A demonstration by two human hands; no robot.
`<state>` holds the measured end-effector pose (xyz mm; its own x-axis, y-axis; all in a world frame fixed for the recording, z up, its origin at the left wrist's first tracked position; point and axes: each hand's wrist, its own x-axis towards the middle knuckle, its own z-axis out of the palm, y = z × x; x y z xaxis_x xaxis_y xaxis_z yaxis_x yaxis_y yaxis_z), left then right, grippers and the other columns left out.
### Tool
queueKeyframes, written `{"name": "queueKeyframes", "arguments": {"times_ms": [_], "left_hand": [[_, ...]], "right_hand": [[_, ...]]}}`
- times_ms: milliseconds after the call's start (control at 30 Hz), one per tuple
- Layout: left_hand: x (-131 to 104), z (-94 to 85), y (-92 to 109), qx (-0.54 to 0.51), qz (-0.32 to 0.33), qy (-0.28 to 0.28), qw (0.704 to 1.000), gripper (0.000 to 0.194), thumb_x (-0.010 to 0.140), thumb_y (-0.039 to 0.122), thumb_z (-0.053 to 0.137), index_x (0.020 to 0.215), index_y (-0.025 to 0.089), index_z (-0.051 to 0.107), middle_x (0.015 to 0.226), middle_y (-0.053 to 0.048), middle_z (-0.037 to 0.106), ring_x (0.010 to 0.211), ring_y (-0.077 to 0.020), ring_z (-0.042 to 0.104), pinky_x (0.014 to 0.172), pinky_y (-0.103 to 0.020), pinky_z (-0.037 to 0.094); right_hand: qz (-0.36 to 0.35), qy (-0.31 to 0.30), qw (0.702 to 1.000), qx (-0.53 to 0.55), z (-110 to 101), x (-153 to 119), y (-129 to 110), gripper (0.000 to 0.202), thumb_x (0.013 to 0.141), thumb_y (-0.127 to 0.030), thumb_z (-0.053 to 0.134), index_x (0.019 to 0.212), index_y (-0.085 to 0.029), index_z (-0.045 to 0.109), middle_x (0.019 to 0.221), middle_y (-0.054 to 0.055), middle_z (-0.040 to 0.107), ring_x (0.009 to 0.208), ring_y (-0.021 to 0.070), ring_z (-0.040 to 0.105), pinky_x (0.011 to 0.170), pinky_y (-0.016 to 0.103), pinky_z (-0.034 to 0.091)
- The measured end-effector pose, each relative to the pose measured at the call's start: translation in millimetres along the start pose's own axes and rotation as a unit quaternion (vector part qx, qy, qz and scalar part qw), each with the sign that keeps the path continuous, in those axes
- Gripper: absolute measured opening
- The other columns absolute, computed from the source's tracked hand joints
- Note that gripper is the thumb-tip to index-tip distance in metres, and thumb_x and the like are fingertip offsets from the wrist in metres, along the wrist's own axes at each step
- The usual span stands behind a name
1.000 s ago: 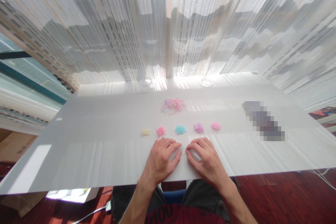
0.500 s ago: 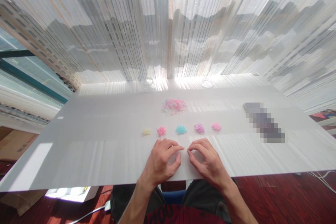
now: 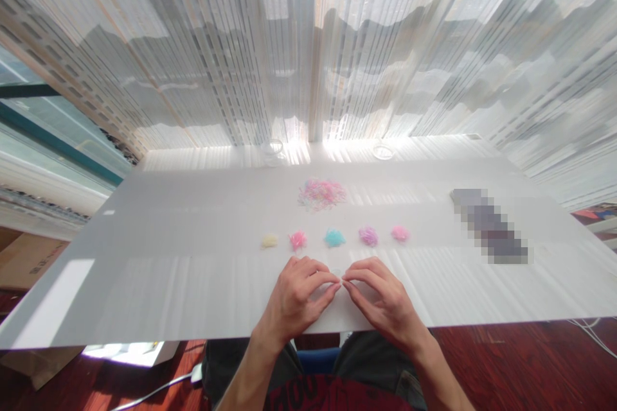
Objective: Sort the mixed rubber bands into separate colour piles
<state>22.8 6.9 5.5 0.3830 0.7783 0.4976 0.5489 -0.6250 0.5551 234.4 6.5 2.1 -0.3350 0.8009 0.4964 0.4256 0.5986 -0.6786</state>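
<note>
As the head view shows, five single-colour piles are formed in a row on the table [image 3: 159, 225]: yellow pile [image 3: 270, 241], deep pink pile [image 3: 297, 240], turquoise pile [image 3: 334, 237], purple pile [image 3: 369, 236] and light pink pile [image 3: 400, 233]. Beyond them, the mixed pile [image 3: 322, 194] is undivided. Left hand [image 3: 295, 292] and right hand [image 3: 389, 295] are each pinched closed, fingertips nearly meeting; any piece between them is too small to confirm.
</note>
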Motion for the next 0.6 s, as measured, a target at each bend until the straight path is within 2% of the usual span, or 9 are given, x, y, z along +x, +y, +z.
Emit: {"name": "queueKeyframes", "arguments": {"times_ms": [133,600], "left_hand": [[0.5,-0.7,0.4,-0.005,0.0,0.005,1.0,0.004,0.098,0.02,0.069,0.099,0.022,0.072,0.09,-0.002,0.075,0.082,-0.0181,0.068,0.076,-0.034,0.045],[-1.2,1.4,-1.9,-0.025,0.004,0.004,1.0,0.01,0.098,0.013,0.067,0.101,0.022,0.067,0.092,0.001,0.079,0.08,-0.017,0.07,0.075,-0.033,0.044]], "right_hand": [[0.003,-0.003,1.0,-0.007,0.0,-0.5,-0.2,0.015,0.098,-0.015,0.066,0.11,-0.023,0.067,0.099,0.007,0.068,0.092,0.0216,0.067,0.08,0.035,0.06],[0.004,-0.009,1.0,0.001,0.5,-0.8,1.1,0.015,0.099,-0.012,0.062,0.106,-0.023,0.068,0.097,0.007,0.068,0.091,0.0204,0.067,0.078,0.034,0.059]]}}
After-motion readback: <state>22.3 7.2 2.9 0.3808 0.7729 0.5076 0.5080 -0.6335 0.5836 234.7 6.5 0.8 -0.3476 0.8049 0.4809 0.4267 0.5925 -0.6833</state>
